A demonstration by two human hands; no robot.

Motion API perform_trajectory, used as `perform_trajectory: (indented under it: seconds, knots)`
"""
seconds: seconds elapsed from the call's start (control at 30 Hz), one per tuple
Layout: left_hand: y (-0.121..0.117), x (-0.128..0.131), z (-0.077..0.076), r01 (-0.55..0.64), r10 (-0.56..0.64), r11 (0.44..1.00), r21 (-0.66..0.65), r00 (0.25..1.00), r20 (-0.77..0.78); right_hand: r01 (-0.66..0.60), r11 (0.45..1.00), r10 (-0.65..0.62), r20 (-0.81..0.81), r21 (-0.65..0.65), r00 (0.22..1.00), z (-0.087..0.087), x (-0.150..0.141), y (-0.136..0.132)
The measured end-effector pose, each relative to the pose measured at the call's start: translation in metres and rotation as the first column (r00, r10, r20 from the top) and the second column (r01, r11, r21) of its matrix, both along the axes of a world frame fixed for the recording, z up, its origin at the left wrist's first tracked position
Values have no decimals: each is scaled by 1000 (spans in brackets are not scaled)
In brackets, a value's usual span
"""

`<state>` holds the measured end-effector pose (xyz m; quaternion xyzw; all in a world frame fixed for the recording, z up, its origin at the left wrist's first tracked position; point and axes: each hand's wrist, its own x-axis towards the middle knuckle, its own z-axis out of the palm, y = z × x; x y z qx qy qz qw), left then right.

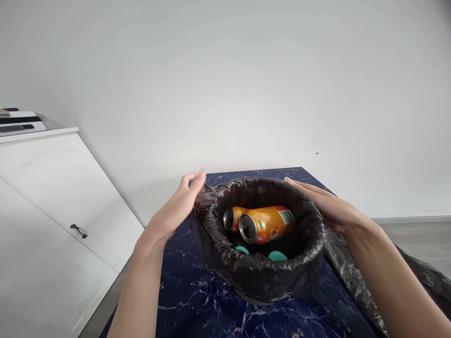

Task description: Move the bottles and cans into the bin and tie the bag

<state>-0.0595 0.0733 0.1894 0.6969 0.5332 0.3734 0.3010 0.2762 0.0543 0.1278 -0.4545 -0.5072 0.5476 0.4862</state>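
Note:
A round bin lined with a black garbage bag (260,267) stands on the blue marbled table, the bag folded over its rim. Inside lie two orange drink cans, a larger can (269,224) in front of a smaller-looking can (230,218), both tilted with open tops facing left. Two teal caps (277,256) show below them. At the left rim, my left hand (188,192) has its fingers closed on a bunched fold of the bag. My right hand (322,202) lies along the far right rim with fingers stretched out, touching the bag; its lower side is partly hidden.
The blue marbled table (197,300) reaches back to a white wall (225,94). More black plastic (347,267) trails off the right side under my forearm. A white cabinet (52,197) with a dark handle (78,231) stands at left, with a white and black object (21,123) on top.

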Motion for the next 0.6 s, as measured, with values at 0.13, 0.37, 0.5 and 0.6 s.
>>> perform_trajectory:
  seconds: [0.13, 0.37, 0.5, 0.6]
  knots:
    - [-2, 11, 0, -70, 70, 998, -1, 996, -52, 118, 993, -119, -115, -17, 986, 6, -2, 0]
    - [-4, 20, 2, 97, -125, 982, 164, 978, 169, 353, 935, -335, -424, -39, 841, 24, -7, -1]
    - [-6, 23, 4, 110, -164, 979, 174, 928, 336, 468, 884, -329, -700, 9, 634, 39, -10, -14]
    - [-8, 26, 5, 114, -182, 979, 167, 859, 478, 512, 851, -214, -814, 115, 539, 47, -12, -26]
